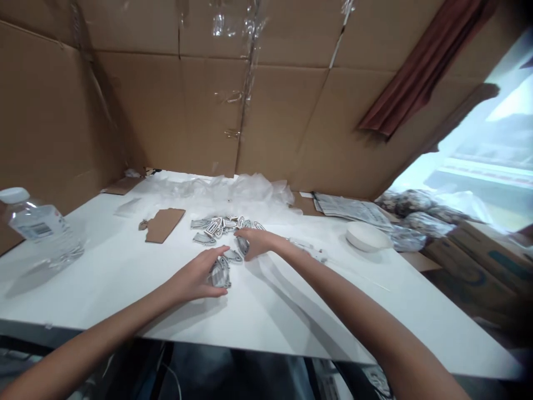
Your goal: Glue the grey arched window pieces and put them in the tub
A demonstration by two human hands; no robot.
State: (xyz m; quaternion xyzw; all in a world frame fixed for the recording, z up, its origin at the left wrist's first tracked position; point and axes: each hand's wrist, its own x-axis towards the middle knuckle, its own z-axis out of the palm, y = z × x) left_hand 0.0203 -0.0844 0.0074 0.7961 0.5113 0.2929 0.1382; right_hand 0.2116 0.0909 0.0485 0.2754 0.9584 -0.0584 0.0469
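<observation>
Several small flat grey-and-white cut-out pieces (214, 226) lie in a loose cluster on the white table (291, 311). My left hand (202, 273) curves round a small pile of grey pieces (220, 273) at the near side of the cluster, its thumb and forefinger on either side of the pile. Farther right, my right hand (258, 243) has its fingers closed on a grey piece (242, 244). Between the hands lies another grey piece (233, 256). My right fingers partly hide the cluster's right end.
At left stand a clear plastic bottle (45, 230) and a torn cardboard scrap (165, 225). Crumpled clear plastic (258, 191) lies behind, before a cardboard wall (283, 122). At right are a white bowl (366, 236), folded newspaper (350, 208), wrapped bundles (425, 208) and a carton (483, 266).
</observation>
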